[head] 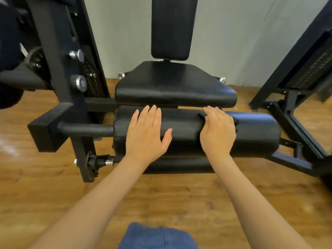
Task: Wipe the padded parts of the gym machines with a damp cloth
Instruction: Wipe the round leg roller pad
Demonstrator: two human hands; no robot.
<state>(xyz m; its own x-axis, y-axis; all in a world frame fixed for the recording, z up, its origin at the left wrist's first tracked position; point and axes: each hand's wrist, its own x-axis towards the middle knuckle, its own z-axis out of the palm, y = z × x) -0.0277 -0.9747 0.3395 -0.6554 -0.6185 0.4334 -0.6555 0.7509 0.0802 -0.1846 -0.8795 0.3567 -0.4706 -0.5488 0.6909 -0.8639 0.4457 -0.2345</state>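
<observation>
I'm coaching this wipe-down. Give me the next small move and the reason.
Probably slide the right hand, which presses a dark cloth, rightward along the roller pad. The left hand lies flat and steadies the pad, and the stretch right of the cloth lies uncovered.

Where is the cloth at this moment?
In the head view, a dark cloth lies under the right hand on the roller pad, right of the left hand.
</observation>
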